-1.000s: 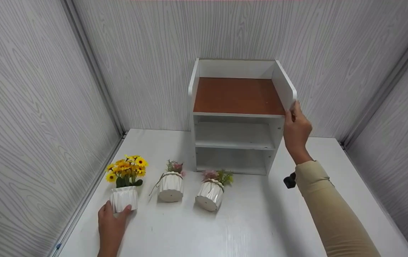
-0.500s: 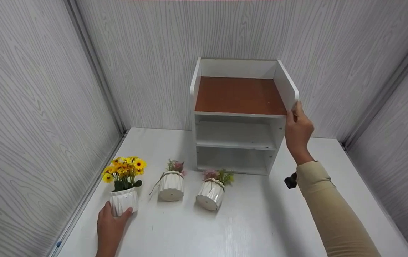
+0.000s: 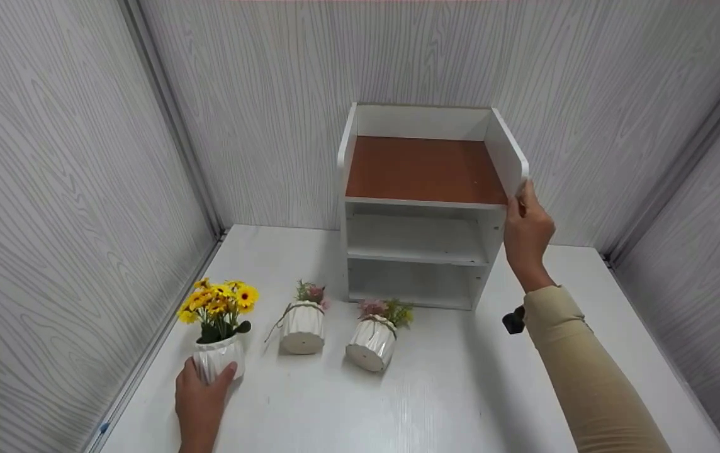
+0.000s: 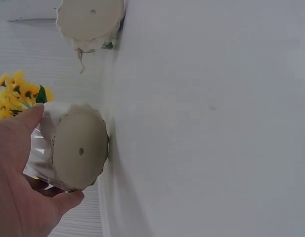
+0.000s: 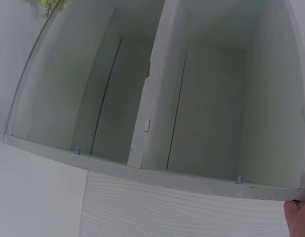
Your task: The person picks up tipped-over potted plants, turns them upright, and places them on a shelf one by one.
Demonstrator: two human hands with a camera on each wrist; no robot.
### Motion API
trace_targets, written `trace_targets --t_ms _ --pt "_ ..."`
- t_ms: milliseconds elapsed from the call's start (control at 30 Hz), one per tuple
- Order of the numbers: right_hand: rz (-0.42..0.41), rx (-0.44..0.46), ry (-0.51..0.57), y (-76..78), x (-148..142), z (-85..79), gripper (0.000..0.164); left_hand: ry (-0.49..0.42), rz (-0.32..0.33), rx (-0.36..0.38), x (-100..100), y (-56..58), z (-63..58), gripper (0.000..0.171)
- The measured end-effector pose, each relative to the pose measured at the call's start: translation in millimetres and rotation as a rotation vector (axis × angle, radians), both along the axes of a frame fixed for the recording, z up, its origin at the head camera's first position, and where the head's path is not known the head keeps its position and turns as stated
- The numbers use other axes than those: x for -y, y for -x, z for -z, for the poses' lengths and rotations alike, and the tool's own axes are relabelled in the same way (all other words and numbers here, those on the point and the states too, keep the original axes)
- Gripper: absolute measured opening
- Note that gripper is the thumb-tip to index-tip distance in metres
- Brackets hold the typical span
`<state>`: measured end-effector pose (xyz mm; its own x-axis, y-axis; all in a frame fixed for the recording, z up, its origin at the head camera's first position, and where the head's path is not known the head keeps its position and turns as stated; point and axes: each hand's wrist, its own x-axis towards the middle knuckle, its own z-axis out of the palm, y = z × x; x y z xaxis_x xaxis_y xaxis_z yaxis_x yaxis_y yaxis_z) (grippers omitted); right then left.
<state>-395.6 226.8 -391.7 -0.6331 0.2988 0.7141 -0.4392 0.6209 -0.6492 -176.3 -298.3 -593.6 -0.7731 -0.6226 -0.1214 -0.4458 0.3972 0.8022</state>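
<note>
My left hand (image 3: 202,396) grips a white ribbed flowerpot (image 3: 220,358) with yellow artificial flowers (image 3: 221,302), at the left of the table. In the left wrist view, thumb and fingers lie on opposite sides of the pot, and its flat base (image 4: 80,148) with a small hole faces the camera. Whether the pot touches the table I cannot tell. My right hand (image 3: 528,236) holds the front edge of the right side panel of a white shelf unit (image 3: 415,257) with a brown top board (image 3: 423,168). Only part of that hand (image 5: 298,217) shows in the right wrist view.
Two white pots, the left pot (image 3: 303,330) and the right pot (image 3: 372,343), lie tipped over before the shelf, their bases toward me. Each has twine and small pink flowers. A small black object (image 3: 513,319) shows beside the right sleeve. Wood-grain walls (image 3: 259,113) enclose the table.
The held flowerpot has tilted a little, so its rim opening shows more and the yellow flowers have shifted slightly left and down. The right hand stays on the shelf panel.
</note>
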Motion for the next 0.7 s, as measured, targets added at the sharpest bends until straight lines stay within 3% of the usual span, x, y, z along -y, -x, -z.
trace_targets --t_ms 167,400,700 --pt "0.003 -0.005 -0.004 -0.2 -0.2 -1.0 0.046 -0.021 -0.014 0.050 -1.1 0.7 -1.6 0.119" --pt "0.007 -0.028 -0.006 1.8 -3.0 -1.9 0.045 0.028 0.024 0.051 -4.2 2.4 -6.1 0.112" --pt "-0.011 -0.001 0.005 1.0 0.2 -0.4 0.047 0.017 0.033 -0.045 -4.4 2.3 -1.7 0.097"
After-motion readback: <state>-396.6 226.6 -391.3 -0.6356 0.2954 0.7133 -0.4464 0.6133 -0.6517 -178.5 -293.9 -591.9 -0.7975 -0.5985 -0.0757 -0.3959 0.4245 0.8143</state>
